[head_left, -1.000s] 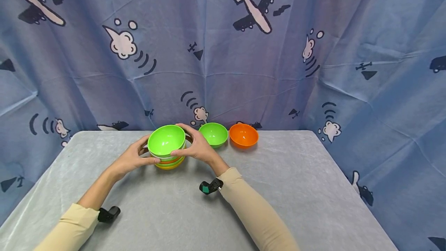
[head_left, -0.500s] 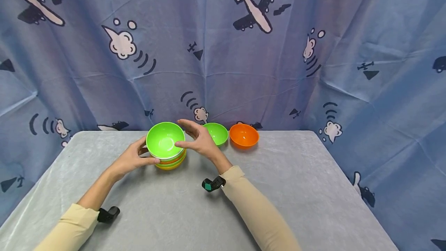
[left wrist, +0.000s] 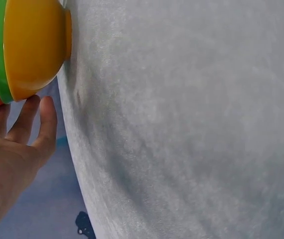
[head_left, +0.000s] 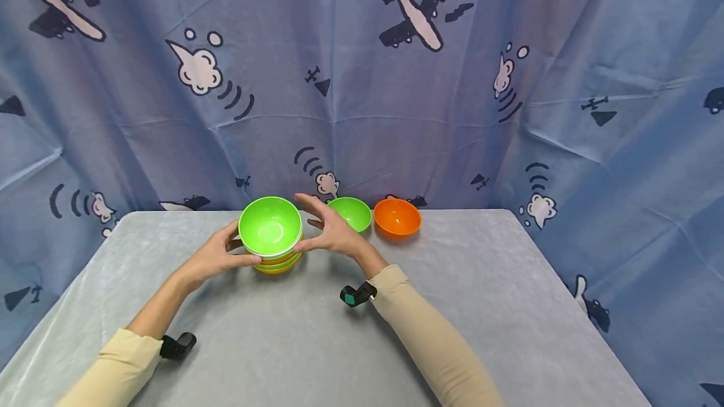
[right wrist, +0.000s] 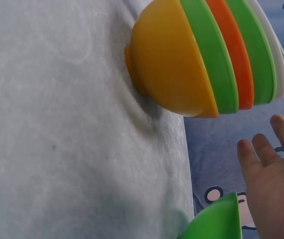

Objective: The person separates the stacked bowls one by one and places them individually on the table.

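Note:
A stack of nested bowls stands on the table's left half. Its top is a light green bowl (head_left: 270, 226), and the bottom one is a yellow bowl (right wrist: 169, 59). Between them the right wrist view shows green, orange and white rims. My left hand (head_left: 217, 257) holds the stack's left side, thumb at the front and fingers round the left; its fingertips meet the bowls in the left wrist view. To the right of the stack my right hand (head_left: 334, 230) has its fingers spread, holding nothing. The right wrist view shows a gap between those fingers and the rims.
Behind my right hand sits a single green bowl (head_left: 352, 213), partly hidden by it. Close to its right is an orange bowl (head_left: 397, 218). Both are near the back edge of the grey-covered table (head_left: 481, 306). A blue patterned curtain (head_left: 362, 80) hangs behind.
My right hand has let go of the top green bowl and drawn back to the right. That bowl now sits settled on the stack. My left hand has stayed in place.

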Demonstrator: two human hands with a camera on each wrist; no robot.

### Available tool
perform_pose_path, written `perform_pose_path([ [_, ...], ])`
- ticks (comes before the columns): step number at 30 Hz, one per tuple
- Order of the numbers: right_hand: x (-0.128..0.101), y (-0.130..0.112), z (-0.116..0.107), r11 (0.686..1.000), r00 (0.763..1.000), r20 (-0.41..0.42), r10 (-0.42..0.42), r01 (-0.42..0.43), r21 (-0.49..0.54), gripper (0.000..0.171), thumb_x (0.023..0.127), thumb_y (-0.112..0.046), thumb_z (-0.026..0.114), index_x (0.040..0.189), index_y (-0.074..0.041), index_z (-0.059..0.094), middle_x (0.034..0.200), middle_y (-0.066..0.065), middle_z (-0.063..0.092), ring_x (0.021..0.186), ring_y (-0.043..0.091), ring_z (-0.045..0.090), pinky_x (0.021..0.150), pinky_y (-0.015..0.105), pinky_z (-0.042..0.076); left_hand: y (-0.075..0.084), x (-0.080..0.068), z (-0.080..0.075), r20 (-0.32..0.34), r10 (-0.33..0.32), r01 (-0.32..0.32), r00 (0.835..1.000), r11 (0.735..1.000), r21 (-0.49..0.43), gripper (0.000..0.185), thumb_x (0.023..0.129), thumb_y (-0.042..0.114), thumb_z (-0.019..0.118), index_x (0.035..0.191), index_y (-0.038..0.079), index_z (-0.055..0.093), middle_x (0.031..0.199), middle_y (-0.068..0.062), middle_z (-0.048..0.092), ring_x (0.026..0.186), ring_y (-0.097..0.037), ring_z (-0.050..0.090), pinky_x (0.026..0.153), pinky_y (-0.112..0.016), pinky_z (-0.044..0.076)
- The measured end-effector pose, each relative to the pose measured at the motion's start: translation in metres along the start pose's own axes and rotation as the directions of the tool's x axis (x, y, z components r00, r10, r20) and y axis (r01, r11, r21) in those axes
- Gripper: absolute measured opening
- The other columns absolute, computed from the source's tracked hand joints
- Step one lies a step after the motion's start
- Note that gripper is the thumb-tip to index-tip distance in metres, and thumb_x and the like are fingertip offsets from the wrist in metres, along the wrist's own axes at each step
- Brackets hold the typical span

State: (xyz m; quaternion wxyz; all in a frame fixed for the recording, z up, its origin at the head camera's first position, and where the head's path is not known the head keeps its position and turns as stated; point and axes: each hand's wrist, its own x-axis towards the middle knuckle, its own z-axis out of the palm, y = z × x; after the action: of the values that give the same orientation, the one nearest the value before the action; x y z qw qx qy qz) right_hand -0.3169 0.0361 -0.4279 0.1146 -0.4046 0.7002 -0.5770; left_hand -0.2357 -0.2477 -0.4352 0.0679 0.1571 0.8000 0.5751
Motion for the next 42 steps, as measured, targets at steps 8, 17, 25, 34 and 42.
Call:
perform_pose_path([
  [8, 0.002, 0.004, 0.002, 1.0, 1.0, -0.001, 0.009, -0.009, 0.018, 0.098, 0.079, 0.005, 0.084, 0.159, -0.012, 0.031, 0.16, 0.008, 0.034, 0.146, 0.026, 0.032, 0.114, 0.042, 0.035, -0.003, 0.003, 0.001, -0.002, 0.026, -0.026, 1.0, 1.0, -0.009, 0.096, 0.088, 0.011, 0.082, 0.162, 0.011, 0.02, 0.155, -0.021, 0.034, 0.136, -0.048, 0.04, 0.107, -0.064, 0.035],
  [17, -0.001, 0.005, 0.0, 0.99, 1.0, 0.005, 0.017, -0.017, 0.142, 0.094, 0.082, 0.011, 0.078, 0.158, 0.002, 0.025, 0.16, 0.025, 0.027, 0.146, 0.045, 0.025, 0.114, 0.057, 0.028, -0.002, 0.003, -0.002, -0.036, 0.079, -0.08, 0.996, 0.996, -0.043, 0.11, 0.085, 0.004, 0.083, 0.165, 0.025, 0.011, 0.16, -0.021, 0.027, 0.132, -0.046, 0.045, 0.102, -0.047, 0.047],
  [25, -0.009, 0.006, 0.0, 0.982, 0.999, -0.015, 0.03, -0.027, 0.186, 0.086, 0.085, 0.014, 0.075, 0.157, 0.004, 0.029, 0.157, 0.029, 0.03, 0.144, 0.044, 0.03, 0.114, 0.056, 0.03, 0.005, 0.0, -0.004, -0.094, 0.148, -0.151, 0.985, 0.988, -0.028, 0.104, 0.084, 0.001, 0.084, 0.164, 0.024, 0.021, 0.161, -0.014, 0.029, 0.138, -0.04, 0.04, 0.099, -0.039, 0.05],
  [34, -0.015, 0.007, 0.002, 0.986, 0.998, -0.059, -0.031, 0.04, 0.16, 0.084, 0.084, 0.001, 0.083, 0.154, -0.003, 0.039, 0.153, 0.026, 0.039, 0.14, 0.037, 0.04, 0.112, 0.047, 0.037, 0.008, -0.001, -0.004, -0.104, 0.171, -0.168, 0.98, 0.985, 0.037, 0.098, 0.083, 0.004, 0.085, 0.162, 0.018, 0.028, 0.161, -0.012, 0.029, 0.137, -0.039, 0.043, 0.1, -0.049, 0.048],
  [42, -0.014, 0.002, 0.006, 0.989, 0.998, -0.058, -0.027, 0.035, 0.145, 0.084, 0.082, 0.002, 0.084, 0.154, -0.007, 0.041, 0.151, 0.01, 0.046, 0.137, 0.026, 0.045, 0.111, 0.045, 0.038, 0.007, -0.001, -0.002, -0.118, 0.157, -0.154, 0.981, 0.988, 0.034, 0.094, 0.083, 0.005, 0.086, 0.16, 0.011, 0.032, 0.159, -0.013, 0.032, 0.135, -0.038, 0.046, 0.1, -0.049, 0.049],
])
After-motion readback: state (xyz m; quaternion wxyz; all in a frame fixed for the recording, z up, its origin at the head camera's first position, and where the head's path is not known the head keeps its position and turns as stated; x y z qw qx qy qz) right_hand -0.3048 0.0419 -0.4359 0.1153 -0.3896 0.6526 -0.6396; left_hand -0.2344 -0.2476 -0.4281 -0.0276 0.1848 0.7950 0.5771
